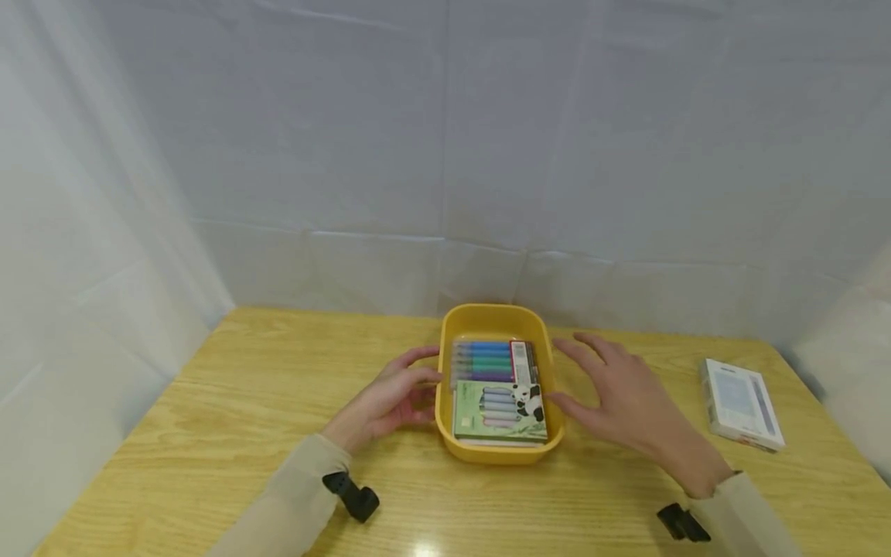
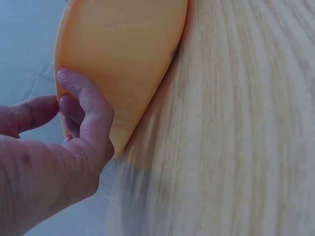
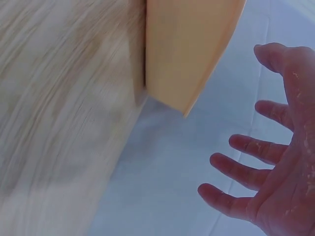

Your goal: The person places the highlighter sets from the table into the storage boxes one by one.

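A yellow plastic bin (image 1: pixel 501 456) stands on the table near its back edge, its outer wall (image 2: pixel 128 59) facing the left palm. My left hand (image 1: pixel 390 398) holds its left rim, thumb at the edge and bent fingers (image 2: pixel 93 108) against the outside. On the right, my right hand (image 1: pixel 623 398) hovers beside the bin with spread fingers (image 3: pixel 241 169), apart from the wall. Inside lie a green panda-printed box of pastel pens (image 1: pixel 480 418), a clear pack of blue, green and purple pens (image 1: pixel 487 360), and a narrow red-and-black pack (image 1: pixel 520 362).
A white box (image 1: pixel 745 402) with a pale blue front lies at the right of the wooden table (image 1: pixel 278 387). White sheeting (image 1: pixel 348 155) hangs behind the table and along both sides. Both wrists wear black straps over light sleeves.
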Demonstrator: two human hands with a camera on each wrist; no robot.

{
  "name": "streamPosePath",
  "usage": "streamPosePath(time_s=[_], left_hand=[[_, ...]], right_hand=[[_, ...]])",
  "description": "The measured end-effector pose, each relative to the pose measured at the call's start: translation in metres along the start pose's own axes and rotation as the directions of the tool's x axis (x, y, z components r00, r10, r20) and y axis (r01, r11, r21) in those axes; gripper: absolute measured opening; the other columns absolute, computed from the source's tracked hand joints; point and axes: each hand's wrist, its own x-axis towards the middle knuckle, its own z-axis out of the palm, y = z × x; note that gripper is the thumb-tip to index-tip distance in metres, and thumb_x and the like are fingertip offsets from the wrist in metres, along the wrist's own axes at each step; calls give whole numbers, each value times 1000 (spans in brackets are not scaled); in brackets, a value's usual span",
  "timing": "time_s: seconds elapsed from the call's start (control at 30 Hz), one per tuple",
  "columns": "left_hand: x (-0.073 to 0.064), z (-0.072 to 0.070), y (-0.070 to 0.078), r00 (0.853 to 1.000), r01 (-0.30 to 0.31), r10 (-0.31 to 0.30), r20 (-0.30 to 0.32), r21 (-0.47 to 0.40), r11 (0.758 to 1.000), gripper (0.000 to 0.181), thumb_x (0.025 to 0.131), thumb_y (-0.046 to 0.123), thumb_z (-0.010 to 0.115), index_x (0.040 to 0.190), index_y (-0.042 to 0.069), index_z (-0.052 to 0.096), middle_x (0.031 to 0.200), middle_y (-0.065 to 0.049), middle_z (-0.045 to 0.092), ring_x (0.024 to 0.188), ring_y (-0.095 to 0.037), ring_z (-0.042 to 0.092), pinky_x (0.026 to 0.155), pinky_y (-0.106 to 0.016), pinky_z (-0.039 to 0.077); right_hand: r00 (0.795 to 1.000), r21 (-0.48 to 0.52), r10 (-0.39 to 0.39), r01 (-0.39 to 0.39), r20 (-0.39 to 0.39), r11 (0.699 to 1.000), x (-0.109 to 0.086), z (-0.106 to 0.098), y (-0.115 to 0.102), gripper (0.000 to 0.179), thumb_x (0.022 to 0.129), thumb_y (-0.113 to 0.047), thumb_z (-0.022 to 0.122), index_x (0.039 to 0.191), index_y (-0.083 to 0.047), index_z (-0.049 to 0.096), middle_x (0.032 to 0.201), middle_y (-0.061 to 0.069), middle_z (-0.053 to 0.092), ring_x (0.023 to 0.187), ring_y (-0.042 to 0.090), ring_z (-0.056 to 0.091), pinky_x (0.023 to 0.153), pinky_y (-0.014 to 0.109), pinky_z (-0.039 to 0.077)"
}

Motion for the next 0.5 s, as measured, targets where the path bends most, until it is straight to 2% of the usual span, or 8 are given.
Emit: streamPosePath(time_s=[0.27, 0.5], left_hand=[[0, -1, 2, 1000, 0, 0, 3, 14, 1000, 56, 100, 13, 56, 153, 18, 39, 129, -16, 60, 93, -19, 61, 69, -31, 55], [-1, -1, 2, 1000, -2, 2, 5, 23, 1000, 56, 100, 13, 56, 153, 18, 39, 132, -16, 58, 94, -19, 60, 70, -30, 53]], right_hand=[[996, -58, 91, -91, 10, 994, -11, -4, 12, 67, 92, -48, 70, 149, -22, 49, 146, 21, 55, 121, 50, 60, 85, 73, 49], [983, -100, 179, -174, 47, 980, -19, -11, 23, 71, 94, -53, 65, 154, -22, 43, 149, 24, 49, 123, 55, 55, 81, 73, 48]])
